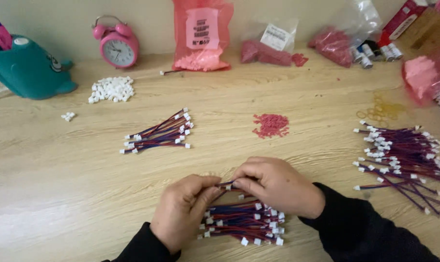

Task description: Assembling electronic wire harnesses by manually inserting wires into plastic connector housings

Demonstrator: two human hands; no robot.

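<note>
Left hand (183, 211) and right hand (278, 187) met over the wire bundle (244, 223) at the near edge of the wooden table (60, 184), fingertips of both pinched on one red-and-blue lead (white plug at its tip). Judged light and limp. Best gripped at the stiff connector, not mid-wire.

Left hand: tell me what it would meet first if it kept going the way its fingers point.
The left hand points right and slightly up, at the right hand. Their fingertips already nearly meet over a red-and-blue wire lead, so it would meet that wire, then the right hand's fingers.
</note>
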